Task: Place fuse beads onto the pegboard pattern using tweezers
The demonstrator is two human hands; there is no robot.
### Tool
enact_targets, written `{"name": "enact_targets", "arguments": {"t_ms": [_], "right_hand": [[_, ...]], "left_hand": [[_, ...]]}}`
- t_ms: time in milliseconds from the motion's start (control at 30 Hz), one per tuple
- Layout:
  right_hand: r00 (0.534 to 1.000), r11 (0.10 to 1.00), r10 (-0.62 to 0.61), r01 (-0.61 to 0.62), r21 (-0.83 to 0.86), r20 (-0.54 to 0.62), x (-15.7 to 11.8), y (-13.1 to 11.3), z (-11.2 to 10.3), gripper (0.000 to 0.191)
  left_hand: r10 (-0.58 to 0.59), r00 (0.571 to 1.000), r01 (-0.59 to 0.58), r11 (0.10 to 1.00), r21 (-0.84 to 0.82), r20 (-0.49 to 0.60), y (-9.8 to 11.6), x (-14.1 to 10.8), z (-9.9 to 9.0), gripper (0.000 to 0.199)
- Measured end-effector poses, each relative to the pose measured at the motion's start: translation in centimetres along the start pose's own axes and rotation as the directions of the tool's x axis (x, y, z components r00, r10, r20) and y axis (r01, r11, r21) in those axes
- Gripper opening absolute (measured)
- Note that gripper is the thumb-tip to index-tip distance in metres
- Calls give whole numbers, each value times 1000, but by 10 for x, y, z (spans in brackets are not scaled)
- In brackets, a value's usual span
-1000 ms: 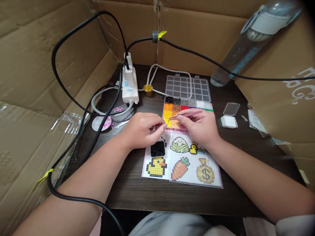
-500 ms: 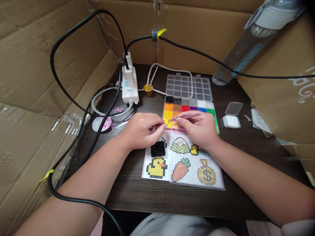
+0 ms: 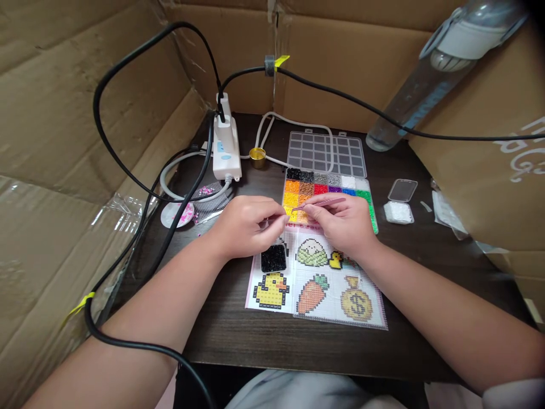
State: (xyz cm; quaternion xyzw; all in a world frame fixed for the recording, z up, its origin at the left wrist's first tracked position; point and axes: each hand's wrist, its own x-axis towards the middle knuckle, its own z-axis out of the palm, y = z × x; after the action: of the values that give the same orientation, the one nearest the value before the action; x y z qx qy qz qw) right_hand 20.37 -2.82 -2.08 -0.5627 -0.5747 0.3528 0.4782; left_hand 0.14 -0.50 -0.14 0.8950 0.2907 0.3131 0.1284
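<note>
My right hand (image 3: 344, 222) holds pink tweezers (image 3: 326, 203), their tips over the yellow beads at the near left of the sorted bead box (image 3: 320, 189). My left hand (image 3: 252, 226) is pinched closed just left of the tips; whatever its fingers hold is too small to make out. Below it a small box of black beads (image 3: 273, 258) rests on the pattern sheet (image 3: 336, 289), which shows a duck, a carrot and a money bag. The bead box's clear lid (image 3: 327, 153) lies folded back behind it.
A power strip (image 3: 226, 150) with black cables stands back left, a gold cup (image 3: 258, 158) beside it. Pink beads (image 3: 185, 215) lie on a round dish at left. To the right are a box of white beads (image 3: 399, 212) and a bottle (image 3: 419, 91). Cardboard walls surround the table.
The view has shifted very slightly. Both hands and the tweezers hold nearly the same place over the bead box.
</note>
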Motion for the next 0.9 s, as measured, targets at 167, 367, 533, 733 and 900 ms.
{"name": "enact_targets", "arguments": {"t_ms": [167,367,533,733,900], "right_hand": [[1000,1000,-2,2,1,-2,-1,0,0,5],[1000,1000,1,-1,15,0,0,0,-1,5],[999,998,34,-34,51,-9,-1,3,1,7],[998,994,39,-34,105,-49,0,-5,-2,5],[968,984,-176,177,-12,-180,-7,-34,-33,4]], "left_hand": [[-6,1000,6,1000,3,5,0,0,0,19],[8,1000,-8,1000,8,3,1,0,0,19],[20,1000,-20,1000,-5,-18,0,0,0,17],[12,1000,-12,1000,-10,-19,-1,0,1,16],[27,999,-28,1000,-13,-21,-2,0,1,18]]}}
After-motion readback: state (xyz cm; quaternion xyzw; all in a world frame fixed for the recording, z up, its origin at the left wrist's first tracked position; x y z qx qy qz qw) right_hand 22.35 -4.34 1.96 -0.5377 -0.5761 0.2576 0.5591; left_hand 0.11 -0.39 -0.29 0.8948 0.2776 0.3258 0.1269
